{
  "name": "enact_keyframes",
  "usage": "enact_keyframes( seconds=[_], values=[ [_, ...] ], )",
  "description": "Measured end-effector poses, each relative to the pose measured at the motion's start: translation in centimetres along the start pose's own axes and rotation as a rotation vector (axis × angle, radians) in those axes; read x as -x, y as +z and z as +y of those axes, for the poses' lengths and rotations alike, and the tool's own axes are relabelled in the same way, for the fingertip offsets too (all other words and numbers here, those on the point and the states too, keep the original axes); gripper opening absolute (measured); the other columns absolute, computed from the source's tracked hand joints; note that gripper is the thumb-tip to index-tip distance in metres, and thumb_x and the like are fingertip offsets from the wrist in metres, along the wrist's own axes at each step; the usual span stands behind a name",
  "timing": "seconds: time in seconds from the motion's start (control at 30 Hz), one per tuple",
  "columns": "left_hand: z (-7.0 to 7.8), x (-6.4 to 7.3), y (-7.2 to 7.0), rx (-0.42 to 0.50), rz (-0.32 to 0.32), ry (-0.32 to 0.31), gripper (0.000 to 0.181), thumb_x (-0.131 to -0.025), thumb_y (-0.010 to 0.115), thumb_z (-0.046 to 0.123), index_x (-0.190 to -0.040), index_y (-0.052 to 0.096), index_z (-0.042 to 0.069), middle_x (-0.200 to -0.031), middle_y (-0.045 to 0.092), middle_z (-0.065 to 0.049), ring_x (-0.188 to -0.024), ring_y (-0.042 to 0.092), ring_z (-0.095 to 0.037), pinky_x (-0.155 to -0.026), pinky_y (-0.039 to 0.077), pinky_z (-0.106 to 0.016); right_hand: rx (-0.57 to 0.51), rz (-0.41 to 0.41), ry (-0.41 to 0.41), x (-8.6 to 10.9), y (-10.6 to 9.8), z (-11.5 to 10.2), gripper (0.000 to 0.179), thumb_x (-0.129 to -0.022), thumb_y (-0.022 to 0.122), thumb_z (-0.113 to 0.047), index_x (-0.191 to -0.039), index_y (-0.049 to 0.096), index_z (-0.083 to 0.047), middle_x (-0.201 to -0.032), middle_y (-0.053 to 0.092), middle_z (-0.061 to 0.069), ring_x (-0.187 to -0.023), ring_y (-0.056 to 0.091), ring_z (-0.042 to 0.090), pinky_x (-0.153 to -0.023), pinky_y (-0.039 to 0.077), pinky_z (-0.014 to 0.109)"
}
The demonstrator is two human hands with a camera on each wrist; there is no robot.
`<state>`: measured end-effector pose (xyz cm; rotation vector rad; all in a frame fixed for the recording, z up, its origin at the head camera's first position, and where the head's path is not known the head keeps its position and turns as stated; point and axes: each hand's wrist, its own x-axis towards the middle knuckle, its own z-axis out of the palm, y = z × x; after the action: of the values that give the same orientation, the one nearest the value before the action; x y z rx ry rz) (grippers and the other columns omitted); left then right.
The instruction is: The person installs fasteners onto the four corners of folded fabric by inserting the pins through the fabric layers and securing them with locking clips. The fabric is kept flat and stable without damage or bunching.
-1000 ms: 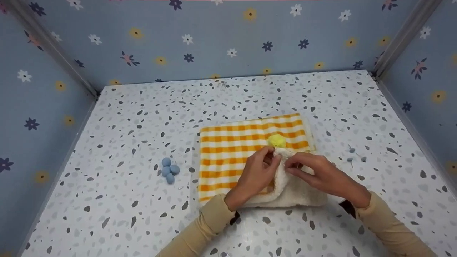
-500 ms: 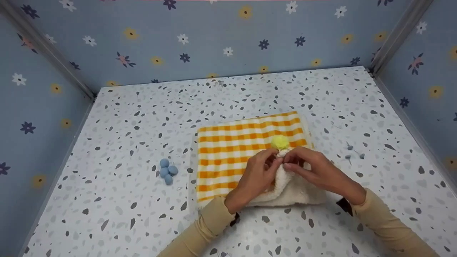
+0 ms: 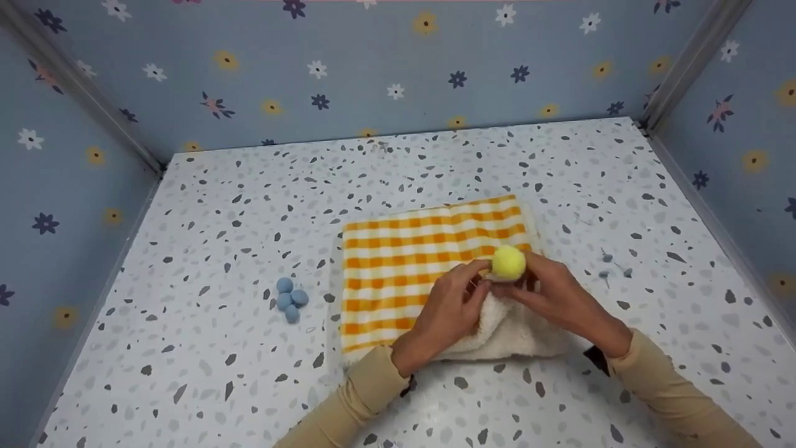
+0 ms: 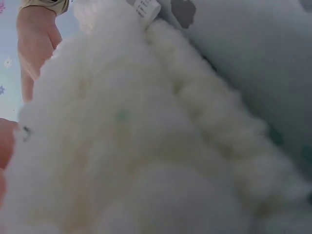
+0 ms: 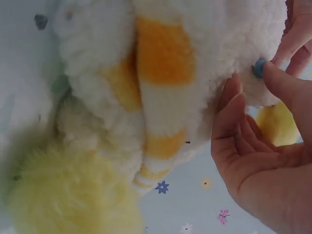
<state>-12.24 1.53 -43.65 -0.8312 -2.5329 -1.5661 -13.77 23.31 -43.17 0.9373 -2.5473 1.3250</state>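
The checked cloth (image 3: 398,267) lies on the bench (image 3: 205,242), its near right part folded up; the left hand (image 3: 444,308) pinches that part and the right hand (image 3: 559,295) grips it close by, at a blue knob (image 5: 259,68), the yellow pompom (image 3: 509,262) between the two hands

A dull blue back wall (image 3: 398,50), printed with white, yellow and dark purple flowers, rises from the tabletop's far edge. Matching panels flank it: the left wall (image 3: 68,186) along the left edge, the right wall (image 3: 746,205) along the right. Grey strips (image 3: 690,68) cover the joints above both far corners. The white tabletop (image 3: 249,205) is speckled with grey and brownish chips, and a soft glare (image 3: 429,404) lies toward its front. The blurred grey expanse (image 4: 243,73) in the left wrist view is probably the same surface.
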Motion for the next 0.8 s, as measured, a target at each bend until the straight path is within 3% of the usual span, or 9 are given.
enact_keyframes(
  seconds=[0.1, 0.23, 0.43, 0.8],
  values=[
    [0.2, 0.1, 0.1, -0.053, 0.003, 0.028, 0.027, -0.107, 0.054, 0.011, -0.131, 0.066, 0.011, -0.095, 0.061, -0.006, -0.076, 0.055, -0.013, -0.068, 0.047, -0.021, 0.006, 0.007, -0.045, 0.0, -0.1, 0.3, 0.034, -0.087, 0.082, -0.004, -0.117, 0.069, -0.011, -0.095, 0.065, -0.005, -0.077, 0.057, 0.012, -0.066, 0.048, 0.024],
    [0.6, 0.5, 0.2, -0.147, 0.031, 0.102, 0.025, -0.102, 0.056, 0.002, -0.12, 0.071, 0.009, -0.102, 0.058, -0.008, -0.082, 0.054, -0.018, -0.071, 0.047, -0.023, 0.027, -0.038, -0.092, 0.0, -0.3, 0.5, 0.03, -0.084, 0.081, 0.005, -0.108, 0.071, -0.01, -0.096, 0.067, -0.003, -0.082, 0.059, 0.012, -0.073, 0.048, 0.022],
    [0.6, 1.2, -0.8, -0.279, 0.143, 0.204, 0.02, -0.096, 0.062, -0.003, -0.108, 0.073, 0.009, -0.102, 0.061, -0.008, -0.086, 0.059, -0.021, -0.07, 0.051, -0.027, 0.086, -0.101, -0.15, -0.3, -0.3, 0.7, 0.027, -0.084, 0.075, 0.01, -0.098, 0.066, -0.01, -0.088, 0.063, -0.004, -0.073, 0.056, 0.011, -0.063, 0.048, 0.025],
    [-3.0, 3.1, -5.3, -0.556, 0.359, 0.113, 0.013, -0.093, 0.073, 0.004, -0.105, 0.072, 0.004, -0.097, 0.063, -0.01, -0.087, 0.061, -0.026, -0.076, 0.054, -0.039, 0.133, -0.135, -0.227, 0.3, -0.7, 0.8, 0.024, -0.086, 0.073, 0.007, -0.102, 0.064, -0.009, -0.09, 0.066, 0.003, -0.076, 0.058, 0.012, -0.064, 0.051, 0.027]
  ],
)
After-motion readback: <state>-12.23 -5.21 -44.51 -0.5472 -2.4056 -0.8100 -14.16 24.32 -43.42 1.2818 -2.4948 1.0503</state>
